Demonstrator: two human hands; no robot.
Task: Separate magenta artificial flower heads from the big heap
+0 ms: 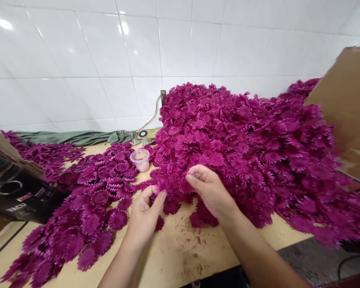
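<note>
A big heap of magenta artificial flower heads [246, 148] covers the right half of the wooden table [180, 252]. My left hand [144, 214] pinches a magenta flower piece [162, 186] at the heap's front edge, thumb and fingers closed on it. My right hand [208, 188] is beside it, fingers curled and pinching another flower piece [184, 184] from the same spot. The two hands are a few centimetres apart, above bare tabletop.
Stacked and loose flower heads [90, 212] spread over the left of the table. A small clear plastic cup [140, 160] stands behind them. A black box [15, 192] sits at the left edge, a cardboard flap [345, 100] at the right. White tiled wall behind.
</note>
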